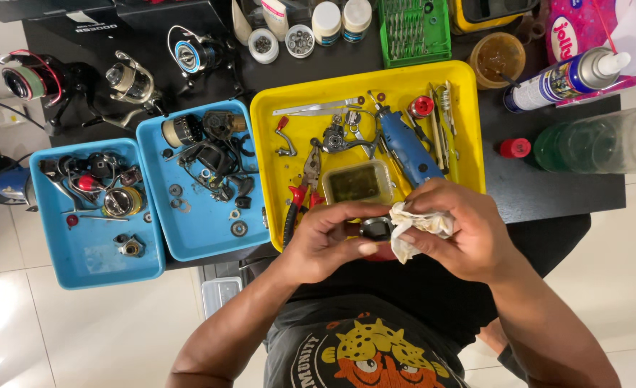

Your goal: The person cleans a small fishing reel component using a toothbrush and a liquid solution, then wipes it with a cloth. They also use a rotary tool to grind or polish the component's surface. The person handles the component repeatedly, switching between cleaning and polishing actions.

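**Small reel part being wiped over the yellow tray**

A small dark round metal part (377,228) is gripped in the left hand (326,243) — fingers curled around it, thumb along the lower edge. It is held just in front of the near edge of the yellow tray (289,93), above the lap. A stained, crumpled rag (418,228) is pinched in the right hand (462,233), fingers clenched on it, and the cloth is pressed up against the right side of the part. The two hands are nearly touching.

Inside the yellow tray, right behind the hands, a small clear plastic tub (357,182) with murky liquid can be seen. Red-handled pliers (302,192) are laid to its left, a blue rotary tool (408,149) to its right, and a bare metal reel frame (343,136) further back, next to tweezers (316,108).

Left of that, two blue trays are set side by side — the nearer blue tray (203,241) is loaded with dark reel body pieces and washers, the far-left blue tray (81,262) with a spool and small bits. Three fishing reels (127,82) are parked along the back of the black table, and a spray can (566,77) is lying at the far right.
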